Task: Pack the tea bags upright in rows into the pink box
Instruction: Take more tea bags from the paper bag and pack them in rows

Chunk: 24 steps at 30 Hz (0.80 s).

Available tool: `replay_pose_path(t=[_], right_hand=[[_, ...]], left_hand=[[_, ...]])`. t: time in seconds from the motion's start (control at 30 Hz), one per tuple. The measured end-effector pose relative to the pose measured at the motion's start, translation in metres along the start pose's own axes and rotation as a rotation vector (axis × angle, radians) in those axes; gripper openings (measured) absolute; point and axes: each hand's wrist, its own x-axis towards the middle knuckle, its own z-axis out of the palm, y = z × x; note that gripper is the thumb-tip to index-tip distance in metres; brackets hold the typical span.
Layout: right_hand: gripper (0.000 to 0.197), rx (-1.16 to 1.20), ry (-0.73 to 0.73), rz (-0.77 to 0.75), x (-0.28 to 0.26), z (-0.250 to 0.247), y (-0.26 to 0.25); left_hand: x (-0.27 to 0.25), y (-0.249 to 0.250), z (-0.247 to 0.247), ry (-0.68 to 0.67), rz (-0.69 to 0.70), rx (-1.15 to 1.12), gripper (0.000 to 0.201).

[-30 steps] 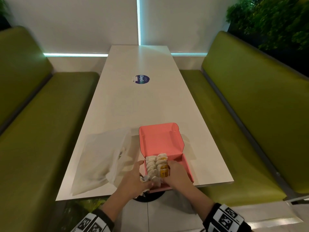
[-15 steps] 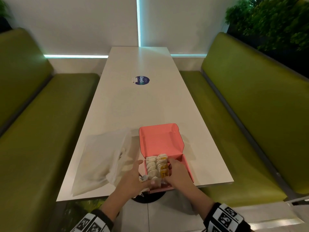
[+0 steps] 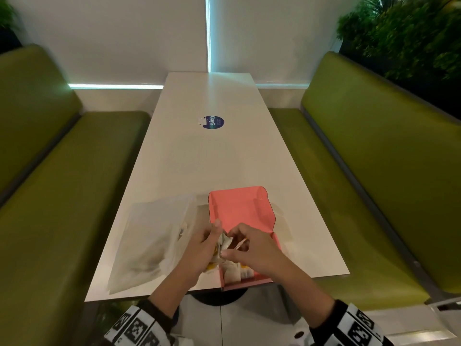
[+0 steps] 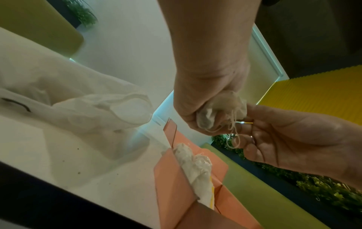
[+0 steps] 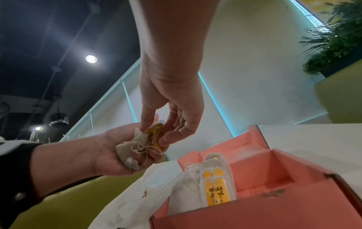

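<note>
The pink box lies open at the table's near edge, lid flat behind it. Two rows of tea bags stand upright in its left part, one with a yellow "RELAX" tag; the right part is bare. Above the box my left hand grips a crumpled bunch of tea bags with tangled strings. My right hand pinches one yellow-tagged tea bag at the top of that bunch, thumb on one side, fingers on the other.
A white plastic bag lies crumpled on the white table left of the box, close to my left wrist. A blue round sticker sits mid-table. Green benches flank both sides. The box's front wall overhangs the table's near edge.
Both hands rose from the near end of the box to above it. My left hand now holds the bunch up, and my right hand left the rows for that bunch.
</note>
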Motion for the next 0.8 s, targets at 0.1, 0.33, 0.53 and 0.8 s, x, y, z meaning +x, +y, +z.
replay_pose_path(t=[0.1, 0.33, 0.53, 0.8], right_hand=[[0.021, 0.017, 0.033, -0.001, 0.001, 0.0, -0.004], [0.014, 0.188, 0.08, 0.067, 0.003, -0.009, -0.006], [0.006, 0.279, 0.142, 0.101, 0.003, -0.014, -0.009], [0.004, 0.333, 0.165, 0.113, 0.002, -0.025, -0.009]], left_hand=[[-0.003, -0.001, 0.002, -0.02, -0.011, -0.055, 0.055], [-0.005, -0.003, -0.001, -0.037, 0.071, -0.241, 0.031], [-0.009, 0.0, -0.001, -0.089, 0.073, -0.306, 0.021], [-0.008, -0.005, -0.009, -0.216, 0.052, -0.272, 0.042]])
